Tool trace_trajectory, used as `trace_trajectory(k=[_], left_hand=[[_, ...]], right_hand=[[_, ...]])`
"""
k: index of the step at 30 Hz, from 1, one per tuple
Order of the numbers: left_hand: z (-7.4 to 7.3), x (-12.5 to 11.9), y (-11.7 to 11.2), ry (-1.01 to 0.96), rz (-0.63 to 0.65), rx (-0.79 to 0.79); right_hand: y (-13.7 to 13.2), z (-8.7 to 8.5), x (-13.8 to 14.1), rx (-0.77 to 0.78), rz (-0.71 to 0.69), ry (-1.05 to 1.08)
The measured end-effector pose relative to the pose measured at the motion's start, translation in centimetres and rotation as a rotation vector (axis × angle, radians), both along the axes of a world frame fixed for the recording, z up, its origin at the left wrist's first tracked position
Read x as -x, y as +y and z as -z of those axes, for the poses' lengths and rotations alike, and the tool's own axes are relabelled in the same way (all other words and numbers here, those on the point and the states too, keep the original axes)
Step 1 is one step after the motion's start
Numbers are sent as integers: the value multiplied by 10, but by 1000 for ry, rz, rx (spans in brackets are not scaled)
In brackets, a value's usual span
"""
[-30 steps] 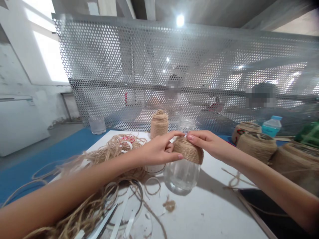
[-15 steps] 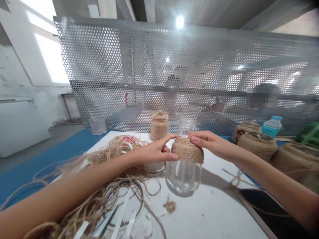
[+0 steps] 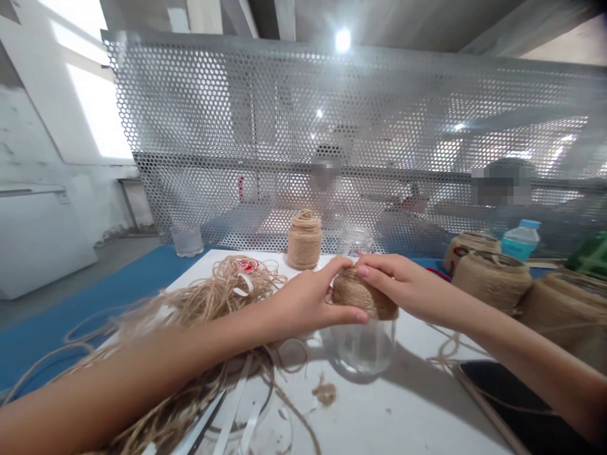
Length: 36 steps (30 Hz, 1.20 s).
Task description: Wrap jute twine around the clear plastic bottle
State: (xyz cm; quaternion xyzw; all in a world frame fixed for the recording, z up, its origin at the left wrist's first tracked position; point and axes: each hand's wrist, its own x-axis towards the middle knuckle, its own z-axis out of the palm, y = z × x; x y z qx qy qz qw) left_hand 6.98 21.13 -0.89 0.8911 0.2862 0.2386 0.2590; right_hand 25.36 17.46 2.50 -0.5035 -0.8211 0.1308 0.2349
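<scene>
A clear glass jar point(image 3: 365, 351) stands on the white board, its upper part wound with rows of jute twine point(image 3: 367, 297). My left hand point(image 3: 318, 297) grips the jar's left side, the thumb lying across the lower edge of the twine. At the top, my right hand point(image 3: 394, 276) has its fingers closed on the right of the wrapped part, near the left fingertips. The rim is hidden by my fingers. A loose heap of jute twine point(image 3: 227, 291) lies left of the jar, partly under my left forearm.
Behind stand a twine spool point(image 3: 304, 243) and another glass jar point(image 3: 355, 239). Twine-wrapped jars point(image 3: 493, 281) and a blue-capped bottle point(image 3: 520, 240) are at the right. A dark flat device point(image 3: 516, 404) lies front right. A perforated metal screen point(image 3: 265, 126) closes off the back, people beyond it.
The wrapped jar has shifted a little to the right and tilted or turned slightly. My left hand has moved right with it, its thumb reaching farther across the twine.
</scene>
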Motion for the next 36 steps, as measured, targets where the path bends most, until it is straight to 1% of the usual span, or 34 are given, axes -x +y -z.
trace_trajectory(k=[2, 3, 6, 8, 13, 17, 21, 23, 26, 29, 31, 33, 36], left_hand=[[-2, 0, -2, 0, -12, -8], [-2, 0, -2, -4, 4, -6], [0, 3, 6, -10, 128, 28], [3, 5, 12, -18, 204, 43], [10, 6, 21, -31, 280, 83], [16, 7, 26, -26, 282, 120], [18, 7, 30, -21, 269, 109], [16, 7, 28, -18, 246, 83], [13, 4, 17, -51, 205, 83], [11, -1, 3, -117, 163, 143], [10, -3, -3, -147, 143, 193], [10, -3, -3, -166, 149, 278], [11, -1, 4, -179, 218, 440]], right_hand=[[-1, 0, 2, -21, 11, -20], [-1, -1, 1, -3, 6, -18], [2, -4, -6, 98, -37, 18], [4, -6, -11, 137, -72, 42], [7, -7, -20, 252, -135, 124], [13, -6, -29, 315, -160, 152], [18, -5, -34, 315, -171, 151], [19, -5, -33, 304, -160, 129], [17, -4, -29, 304, -117, 142], [15, -3, -26, 331, -83, 187], [14, -3, -25, 318, -76, 160], [13, -4, -26, 273, -71, 117], [12, -8, -28, 261, -102, 91]])
